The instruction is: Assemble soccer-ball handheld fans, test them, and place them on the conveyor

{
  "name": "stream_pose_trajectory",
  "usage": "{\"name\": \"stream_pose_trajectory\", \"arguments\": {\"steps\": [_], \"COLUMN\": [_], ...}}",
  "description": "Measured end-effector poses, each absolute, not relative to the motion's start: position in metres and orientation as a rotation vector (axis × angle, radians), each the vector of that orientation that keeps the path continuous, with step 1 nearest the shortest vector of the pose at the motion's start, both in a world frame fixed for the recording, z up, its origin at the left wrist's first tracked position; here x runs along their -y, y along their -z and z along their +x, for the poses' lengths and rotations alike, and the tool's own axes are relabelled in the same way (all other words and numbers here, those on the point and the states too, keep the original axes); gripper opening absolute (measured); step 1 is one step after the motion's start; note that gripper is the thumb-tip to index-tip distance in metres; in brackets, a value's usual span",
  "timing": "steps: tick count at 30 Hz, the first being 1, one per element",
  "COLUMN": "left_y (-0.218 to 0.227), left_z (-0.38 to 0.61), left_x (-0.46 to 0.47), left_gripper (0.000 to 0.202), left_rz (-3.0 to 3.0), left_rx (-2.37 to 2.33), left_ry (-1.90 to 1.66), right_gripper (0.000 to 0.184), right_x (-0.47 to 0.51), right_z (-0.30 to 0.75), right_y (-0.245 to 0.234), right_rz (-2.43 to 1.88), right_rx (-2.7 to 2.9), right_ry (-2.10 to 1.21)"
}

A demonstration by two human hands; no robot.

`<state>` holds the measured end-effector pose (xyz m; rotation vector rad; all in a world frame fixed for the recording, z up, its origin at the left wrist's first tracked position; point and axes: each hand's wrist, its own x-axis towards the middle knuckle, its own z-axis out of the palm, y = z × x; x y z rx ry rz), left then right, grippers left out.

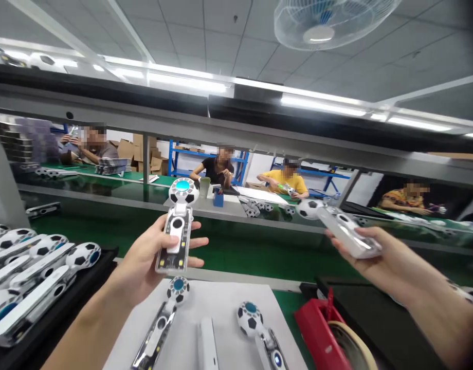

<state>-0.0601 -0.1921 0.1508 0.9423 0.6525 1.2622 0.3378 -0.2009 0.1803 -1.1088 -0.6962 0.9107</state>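
While, in the head view, the left hand (146,254) holds a football-topped device (178,223) nearly upright, the right hand (379,257) grips a second device (346,231), tilted; both are clear of the surface (285,303). Judged light and stiff; smooth casing probably slippery, narrow neck likely fragile. Best hold: long edges of the flat body, not the ball.

Bright white tube lights (186,82) glare overhead, while the upper right corner darkens.
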Motion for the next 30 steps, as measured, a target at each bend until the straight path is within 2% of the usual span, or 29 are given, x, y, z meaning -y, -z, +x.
{"name": "stream_pose_trajectory", "arguments": {"steps": [3,5,10,14,17,21,30], "left_y": [-0.139,-0.129,-0.109,-0.105,-0.105,-0.1,-0.087], "left_z": [-0.059,-0.057,-0.053,-0.05,-0.044,-0.032,-0.025], "left_x": [0.201,0.201,0.193,0.185,0.181,0.178,0.171], "left_gripper": [0.055,0.057,0.039,0.039,0.052,0.064,0.069], "left_rz": [0.871,0.851,0.664,0.715,0.863,1.039,1.035], "left_rx": [-0.492,-0.352,-0.121,-0.09,-0.266,-0.482,-0.625], "left_ry": [-1.191,-1.127,-1.038,-0.96,-0.911,-1.027,-1.022], "right_gripper": [0.029,0.029,0.025,0.03,0.035,0.041,0.044], "right_x": [0.217,0.223,0.222,0.216,0.209,0.197,0.178], "right_z": [0.279,0.241,0.179,0.165,0.162,0.165,0.173], "right_y": [-0.17,-0.159,-0.138,-0.132,-0.127,-0.115,-0.09], "right_rz": [-0.968,-0.735,-0.584,-0.705,-0.846,-0.952,-0.854], "right_rx": [0.662,0.553,0.647,0.861,0.939,1.072,1.218], "right_ry": [-1.124,-1.332,-1.695,-1.595,-1.476,-1.375,-1.414]}}
